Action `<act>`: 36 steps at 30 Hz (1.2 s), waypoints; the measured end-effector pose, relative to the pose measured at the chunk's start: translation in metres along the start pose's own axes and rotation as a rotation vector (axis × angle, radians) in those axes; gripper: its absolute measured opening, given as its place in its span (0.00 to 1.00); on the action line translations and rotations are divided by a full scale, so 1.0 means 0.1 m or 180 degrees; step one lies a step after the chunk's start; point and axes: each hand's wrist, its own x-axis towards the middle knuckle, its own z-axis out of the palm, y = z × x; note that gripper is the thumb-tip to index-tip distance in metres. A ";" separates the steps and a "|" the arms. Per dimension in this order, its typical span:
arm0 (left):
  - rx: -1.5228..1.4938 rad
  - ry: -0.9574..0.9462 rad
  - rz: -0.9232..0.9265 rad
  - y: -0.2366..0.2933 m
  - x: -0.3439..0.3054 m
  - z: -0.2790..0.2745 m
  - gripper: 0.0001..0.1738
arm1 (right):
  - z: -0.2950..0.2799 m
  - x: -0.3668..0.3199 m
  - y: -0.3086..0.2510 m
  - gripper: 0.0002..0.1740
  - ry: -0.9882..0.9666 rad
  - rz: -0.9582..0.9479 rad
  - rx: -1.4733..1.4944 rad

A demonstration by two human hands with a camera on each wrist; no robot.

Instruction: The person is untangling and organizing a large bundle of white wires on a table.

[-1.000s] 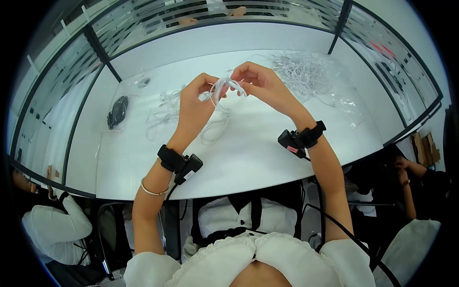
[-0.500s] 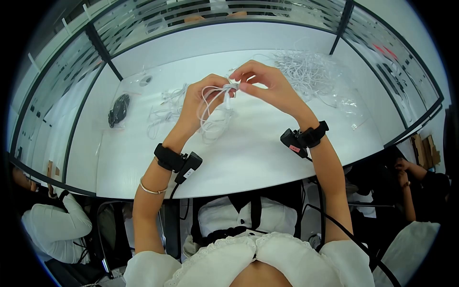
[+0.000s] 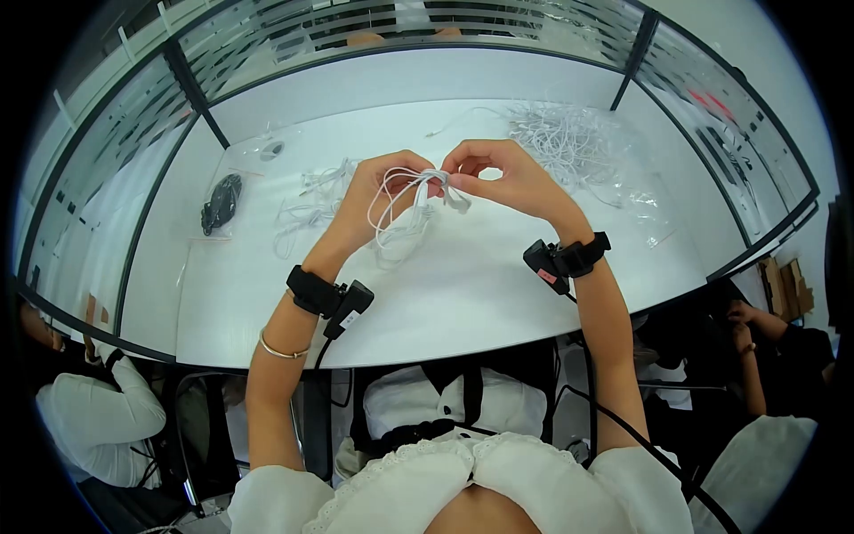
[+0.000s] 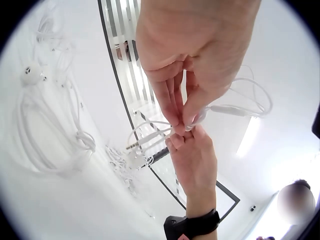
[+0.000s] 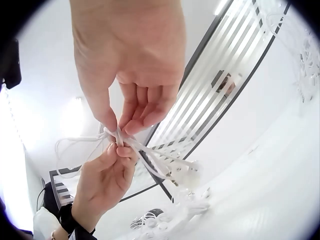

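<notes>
A bundle of white wired earphones (image 3: 423, 198) is held up over the table between both hands. My left hand (image 3: 384, 189) pinches the gathered middle between thumb and fingers, with thin loops hanging out on its left side. Facing it, my right hand (image 3: 514, 175) pinches the cord at the same spot, fingertips close to the left hand's. In the right wrist view, a cord wrap (image 5: 119, 137) circles the bundle at the fingertips, and loose ends hang to the right. A metal-tipped audio plug (image 4: 133, 146) sticks out of the bundle in the left wrist view.
More white earphones (image 3: 307, 214) lie on the table left of my hands. A tangled pile of white cables (image 3: 569, 138) on plastic sits at the back right. A bagged black cable bundle (image 3: 221, 203) lies at far left. Low partitions (image 3: 418, 84) border the white table (image 3: 445, 303).
Both hands have come slightly nearer to me. The cord between them, earlier a looser arc, is now a gathered bundle with loops left and ends hanging right of the fingertips.
</notes>
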 end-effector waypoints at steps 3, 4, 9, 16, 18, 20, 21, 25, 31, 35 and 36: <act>-0.0067 -0.0256 -0.0205 0.07 0.00 -0.03 0.09 | -0.03 0.00 0.03 0.08 -0.0068 -0.0065 0.0039; -0.0182 -0.0356 -0.0360 0.07 0.00 -0.08 0.09 | -0.04 0.00 0.03 0.07 -0.0110 -0.0111 0.0056; -0.1501 -0.1053 -0.0791 0.17 0.03 -0.14 0.09 | 0.00 -0.04 -0.08 0.06 -0.0496 -0.0150 0.0246; -0.0285 -0.0662 -0.0498 0.21 -0.02 -0.01 0.07 | 0.02 -0.03 0.02 0.07 -0.0491 -0.0168 0.0326; -0.0345 -0.0497 -0.0269 0.19 -0.01 -0.01 0.06 | 0.02 -0.02 0.01 0.07 -0.0382 -0.0230 0.0409; -0.0304 -0.0294 -0.0052 0.18 0.01 -0.01 0.04 | 0.01 -0.02 -0.01 0.05 -0.0260 -0.0195 0.0617; -0.0173 -0.0172 -0.0002 0.18 0.01 0.00 0.04 | 0.00 0.00 0.01 0.05 -0.0220 -0.0153 0.0658; 0.0774 0.0234 0.0358 0.19 0.00 0.10 0.05 | 0.03 0.02 0.08 0.06 0.0240 -0.0221 0.0416; 0.2130 0.0501 0.0832 0.17 0.00 0.13 0.10 | 0.18 0.01 0.04 0.07 0.0350 -0.0323 -0.0382; 0.2842 0.0155 0.0828 0.15 -0.05 0.11 0.08 | 0.18 0.00 0.08 0.06 0.0266 -0.0232 -0.0728; 0.3060 0.0119 0.0871 0.14 -0.04 0.12 0.07 | 0.18 0.01 0.10 0.06 0.0313 -0.0291 -0.0740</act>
